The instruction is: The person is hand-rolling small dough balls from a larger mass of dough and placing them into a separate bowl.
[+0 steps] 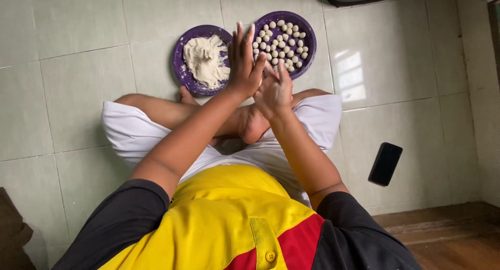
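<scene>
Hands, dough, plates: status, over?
Left hand and right hand pressed palm to palm above the feet, anything between them hidden. Dough on left plate; balls on right plate. Phone on floor, clear.

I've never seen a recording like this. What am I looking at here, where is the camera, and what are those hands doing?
The camera sits on a person's head and looks straight down, so you see their own arms, lap and crossed legs on a tiled floor. There is no machine, only two bare hands. The left hand and right hand are pressed palm to palm; whatever is between them is hidden. Beyond them stand two purple plates: the left plate holds a lump of dough, the right plate holds many small dough balls. A black phone lies on the floor to the person's right.
</scene>
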